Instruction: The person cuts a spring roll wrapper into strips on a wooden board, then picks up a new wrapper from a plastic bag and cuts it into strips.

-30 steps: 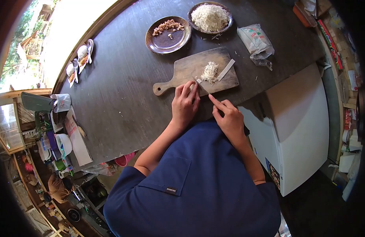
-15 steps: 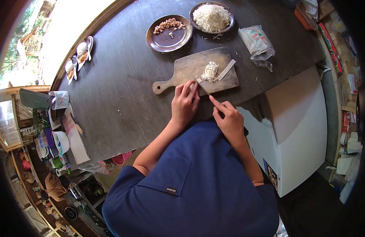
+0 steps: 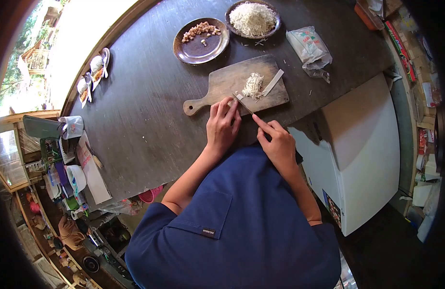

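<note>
The left hand (image 3: 221, 126) reaches in from the near side, palm down at the near edge of the brown paddle-shaped wooden cutting board (image 3: 222, 83), its fingers bent and close together by the blade; I cannot tell what they hold. The right hand (image 3: 277, 143), angled in from the near right, is closed around a thin metal-bladed knife (image 3: 243, 105), index finger stretched along it, blade pointing far left. Just right of the blade lie a heap of fine off-white shreds (image 3: 253, 85) and a flat off-white strip (image 3: 273, 83), both on the board. Compared with half a second ago, the view shifts slightly; both hands keep nearly the same pose. The navy cloth shirt (image 3: 270, 212) bears a small black label (image 3: 209, 231), seemingly reading "PULL&BEAR"; the red-and-green print on the white plastic bag (image 3: 308, 47) is illegible.
</note>
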`<move>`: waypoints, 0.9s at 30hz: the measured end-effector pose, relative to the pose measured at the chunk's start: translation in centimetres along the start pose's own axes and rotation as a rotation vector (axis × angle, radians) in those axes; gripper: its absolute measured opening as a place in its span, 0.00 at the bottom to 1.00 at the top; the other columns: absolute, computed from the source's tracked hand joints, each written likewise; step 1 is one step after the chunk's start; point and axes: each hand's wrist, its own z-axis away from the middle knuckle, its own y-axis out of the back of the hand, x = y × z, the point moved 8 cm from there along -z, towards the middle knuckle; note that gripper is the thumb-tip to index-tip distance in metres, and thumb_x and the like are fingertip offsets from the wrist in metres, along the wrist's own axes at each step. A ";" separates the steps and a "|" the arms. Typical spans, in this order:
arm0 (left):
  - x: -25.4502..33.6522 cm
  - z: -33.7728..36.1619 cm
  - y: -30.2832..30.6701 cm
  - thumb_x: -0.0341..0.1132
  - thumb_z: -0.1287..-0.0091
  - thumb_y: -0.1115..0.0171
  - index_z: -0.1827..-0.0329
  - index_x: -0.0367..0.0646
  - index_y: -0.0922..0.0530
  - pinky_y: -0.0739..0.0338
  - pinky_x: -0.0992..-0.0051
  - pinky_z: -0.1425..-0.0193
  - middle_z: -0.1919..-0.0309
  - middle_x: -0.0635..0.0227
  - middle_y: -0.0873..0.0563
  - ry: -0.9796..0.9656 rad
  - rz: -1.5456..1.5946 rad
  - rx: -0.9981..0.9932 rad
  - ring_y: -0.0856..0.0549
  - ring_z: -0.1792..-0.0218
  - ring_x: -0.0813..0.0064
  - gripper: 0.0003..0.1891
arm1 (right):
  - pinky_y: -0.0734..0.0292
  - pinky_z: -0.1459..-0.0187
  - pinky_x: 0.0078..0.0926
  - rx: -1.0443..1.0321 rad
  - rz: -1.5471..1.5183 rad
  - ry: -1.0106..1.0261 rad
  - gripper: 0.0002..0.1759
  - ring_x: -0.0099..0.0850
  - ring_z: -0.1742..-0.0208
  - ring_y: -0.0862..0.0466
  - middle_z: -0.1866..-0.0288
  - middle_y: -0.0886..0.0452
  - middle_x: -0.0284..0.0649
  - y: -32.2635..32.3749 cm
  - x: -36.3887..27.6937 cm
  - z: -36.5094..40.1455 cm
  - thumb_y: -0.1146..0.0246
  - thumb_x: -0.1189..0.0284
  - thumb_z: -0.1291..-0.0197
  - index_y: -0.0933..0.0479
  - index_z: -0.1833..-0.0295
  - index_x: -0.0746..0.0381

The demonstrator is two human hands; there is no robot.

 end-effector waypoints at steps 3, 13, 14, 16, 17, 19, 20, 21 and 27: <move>0.0 0.0 0.0 0.28 0.33 0.29 0.40 0.37 0.13 0.16 0.62 0.40 0.37 0.61 0.17 0.015 0.008 0.004 0.17 0.42 0.56 0.18 | 0.14 0.62 0.46 0.023 -0.014 0.031 0.27 0.46 0.65 0.11 0.59 0.16 0.36 0.0 -0.2 -0.3 0.31 0.68 0.31 0.16 0.28 0.34; 0.2 0.7 0.1 0.28 0.34 0.29 0.40 0.38 0.13 0.16 0.62 0.40 0.37 0.61 0.17 0.031 0.010 -0.002 0.17 0.42 0.56 0.18 | 0.15 0.62 0.46 -0.008 -0.009 0.022 0.26 0.46 0.65 0.11 0.59 0.16 0.37 0.0 -0.2 0.3 0.31 0.68 0.30 0.15 0.29 0.35; 0.2 0.7 0.2 0.28 0.34 0.28 0.40 0.38 0.13 0.16 0.62 0.40 0.37 0.61 0.17 0.027 0.009 -0.002 0.17 0.42 0.56 0.19 | 0.15 0.62 0.46 0.002 -0.028 0.037 0.26 0.46 0.65 0.11 0.59 0.16 0.37 0.0 -0.3 0.2 0.31 0.68 0.30 0.15 0.29 0.35; 0.0 0.7 0.4 0.28 0.34 0.28 0.40 0.38 0.13 0.15 0.62 0.40 0.37 0.61 0.17 0.027 -0.006 0.003 0.17 0.42 0.56 0.19 | 0.15 0.62 0.46 -0.021 -0.022 0.014 0.26 0.47 0.65 0.11 0.59 0.16 0.37 0.1 -0.7 0.3 0.31 0.68 0.30 0.15 0.29 0.35; 0.2 0.8 0.3 0.28 0.35 0.28 0.39 0.38 0.13 0.15 0.62 0.39 0.36 0.61 0.17 0.024 -0.005 -0.004 0.17 0.42 0.56 0.19 | 0.15 0.62 0.46 -0.044 -0.006 -0.026 0.26 0.47 0.64 0.11 0.59 0.16 0.38 0.2 -0.5 0.6 0.31 0.68 0.30 0.15 0.29 0.36; 0.2 0.7 0.2 0.28 0.34 0.28 0.39 0.38 0.13 0.15 0.62 0.39 0.36 0.61 0.17 0.037 0.013 -0.024 0.17 0.41 0.56 0.20 | 0.15 0.62 0.46 -0.024 -0.021 -0.011 0.26 0.46 0.64 0.11 0.59 0.16 0.37 0.1 0.0 0.3 0.31 0.68 0.30 0.15 0.29 0.36; 0.2 0.7 0.2 0.28 0.34 0.28 0.39 0.38 0.13 0.15 0.62 0.39 0.36 0.60 0.17 0.028 0.009 -0.022 0.17 0.41 0.55 0.19 | 0.15 0.62 0.46 -0.005 -0.038 0.012 0.26 0.46 0.64 0.11 0.59 0.16 0.37 0.1 0.0 0.3 0.31 0.68 0.30 0.15 0.29 0.35; 0.1 0.7 0.2 0.28 0.34 0.29 0.39 0.38 0.13 0.16 0.62 0.39 0.36 0.60 0.18 0.021 0.003 -0.020 0.17 0.40 0.55 0.19 | 0.15 0.62 0.46 -0.004 -0.039 0.008 0.26 0.46 0.64 0.11 0.59 0.16 0.37 0.1 -0.1 0.4 0.31 0.68 0.30 0.15 0.29 0.35; -0.3 0.2 -0.1 0.27 0.33 0.29 0.39 0.37 0.13 0.17 0.61 0.37 0.37 0.59 0.17 0.009 0.020 -0.013 0.17 0.42 0.53 0.19 | 0.14 0.63 0.44 -0.001 -0.006 0.006 0.25 0.45 0.65 0.11 0.60 0.16 0.37 0.3 -0.6 0.3 0.31 0.68 0.30 0.14 0.29 0.36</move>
